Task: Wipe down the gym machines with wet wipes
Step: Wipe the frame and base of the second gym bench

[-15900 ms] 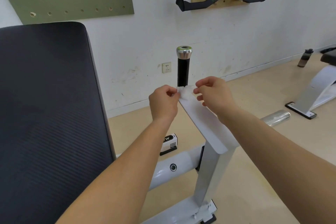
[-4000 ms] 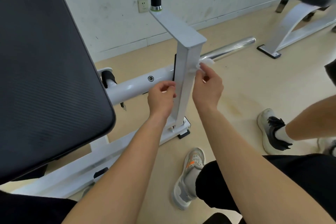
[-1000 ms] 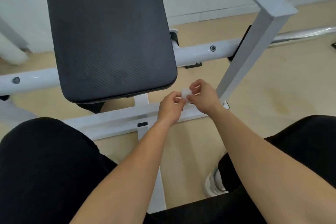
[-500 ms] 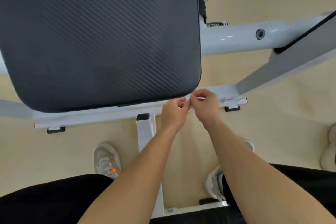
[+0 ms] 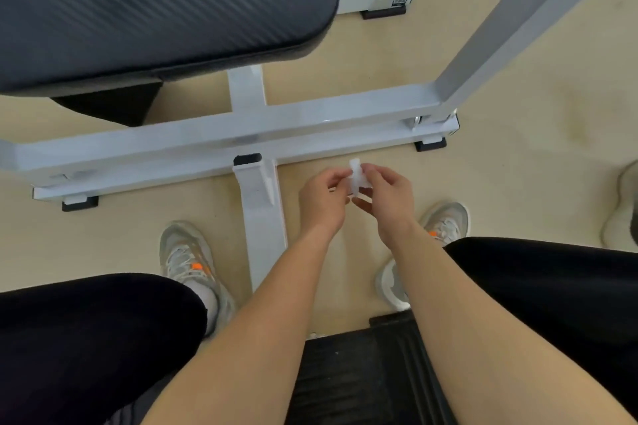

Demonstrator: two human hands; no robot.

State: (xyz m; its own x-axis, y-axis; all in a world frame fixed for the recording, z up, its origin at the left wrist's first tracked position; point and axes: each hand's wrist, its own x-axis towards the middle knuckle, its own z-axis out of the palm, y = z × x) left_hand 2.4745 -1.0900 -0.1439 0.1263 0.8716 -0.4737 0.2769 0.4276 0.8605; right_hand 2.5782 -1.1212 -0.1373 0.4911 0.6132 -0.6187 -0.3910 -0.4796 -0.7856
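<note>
A small white wet wipe (image 5: 356,176) is pinched between my left hand (image 5: 322,200) and my right hand (image 5: 388,197), held in the air just in front of the machine's white floor frame (image 5: 214,134). The fingers of both hands curl round the folded wipe. The white centre beam (image 5: 262,214) runs toward me to the left of my hands. The black padded seat (image 5: 155,7) fills the upper left. A grey upright post (image 5: 511,31) slants up to the right.
My legs in black trousers and two grey shoes (image 5: 188,255) with orange marks stand either side of the centre beam. A black ribbed footplate (image 5: 359,376) lies under my forearms. Another person's shoe (image 5: 621,207) shows at the right edge. The floor is beige.
The view has tilted further down and my hands, still holding the wipe together, have drawn back from the frame's cross bar toward me.
</note>
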